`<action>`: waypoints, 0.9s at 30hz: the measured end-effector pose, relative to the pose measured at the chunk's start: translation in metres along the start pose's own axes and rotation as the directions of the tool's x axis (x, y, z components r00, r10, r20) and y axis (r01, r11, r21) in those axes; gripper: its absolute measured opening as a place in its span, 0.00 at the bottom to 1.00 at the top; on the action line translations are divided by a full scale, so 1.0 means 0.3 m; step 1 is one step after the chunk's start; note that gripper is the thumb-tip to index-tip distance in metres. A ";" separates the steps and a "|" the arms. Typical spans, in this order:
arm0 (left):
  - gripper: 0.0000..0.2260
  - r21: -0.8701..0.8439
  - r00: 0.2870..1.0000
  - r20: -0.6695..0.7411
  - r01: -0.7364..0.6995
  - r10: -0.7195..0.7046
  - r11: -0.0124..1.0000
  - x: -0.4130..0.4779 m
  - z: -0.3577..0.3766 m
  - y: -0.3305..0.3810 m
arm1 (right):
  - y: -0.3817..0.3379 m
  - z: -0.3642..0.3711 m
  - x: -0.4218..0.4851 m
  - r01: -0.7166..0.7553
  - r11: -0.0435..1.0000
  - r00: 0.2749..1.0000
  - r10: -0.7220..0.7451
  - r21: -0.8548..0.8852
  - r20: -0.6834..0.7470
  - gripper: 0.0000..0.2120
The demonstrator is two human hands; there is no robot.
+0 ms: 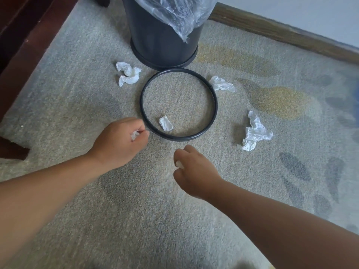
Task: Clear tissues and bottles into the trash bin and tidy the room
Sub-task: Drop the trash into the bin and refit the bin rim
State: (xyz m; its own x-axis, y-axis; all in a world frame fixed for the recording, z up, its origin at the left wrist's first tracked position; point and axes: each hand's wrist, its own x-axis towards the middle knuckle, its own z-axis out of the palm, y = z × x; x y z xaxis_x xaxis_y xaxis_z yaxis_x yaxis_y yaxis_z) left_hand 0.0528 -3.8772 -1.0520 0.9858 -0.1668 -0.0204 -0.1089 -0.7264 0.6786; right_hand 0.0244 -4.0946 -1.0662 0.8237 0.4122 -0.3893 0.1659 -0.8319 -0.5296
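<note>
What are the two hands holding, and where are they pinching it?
Each hand holds a small white tissue scrap. The left hand pinches one at its fingertips; the right hand has one tucked between thumb and fingers. Most of each scrap is hidden.

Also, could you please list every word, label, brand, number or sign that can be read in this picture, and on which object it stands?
None: no readable text shows anywhere in the view.
Black trash bin: plain wall, no label in view.
Clear liner bag: no print visible.
Black ring: no marking visible.
Crumpled tissues: blank white.
Carpet: only coloured patches, no letters.
</note>
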 end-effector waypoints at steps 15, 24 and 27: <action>0.14 -0.031 0.997 0.024 -0.066 0.067 0.997 0.196 0.080 0.238 | 0.236 -0.267 -0.018 -0.203 0.979 0.956 0.197 -0.006 -0.219 0.11; 0.13 -0.083 0.995 0.043 -0.087 0.090 0.993 0.270 0.199 0.351 | 0.381 -0.310 -0.009 -0.282 0.959 0.921 0.266 -0.015 -0.283 0.17; 0.13 -0.082 0.995 0.050 -0.083 0.087 0.993 0.279 0.222 0.365 | 0.411 -0.315 0.002 -0.324 0.946 0.912 0.304 -0.028 -0.274 0.20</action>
State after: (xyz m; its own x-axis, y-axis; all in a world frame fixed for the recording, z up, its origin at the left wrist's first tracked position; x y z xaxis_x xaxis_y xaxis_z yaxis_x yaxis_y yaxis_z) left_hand 0.1148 -4.0153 -1.0283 0.9649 -0.2627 0.0025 -0.1797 -0.6532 0.7356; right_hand 0.0966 -4.2320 -1.0606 0.9506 0.0212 -0.3097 -0.0946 -0.9305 -0.3539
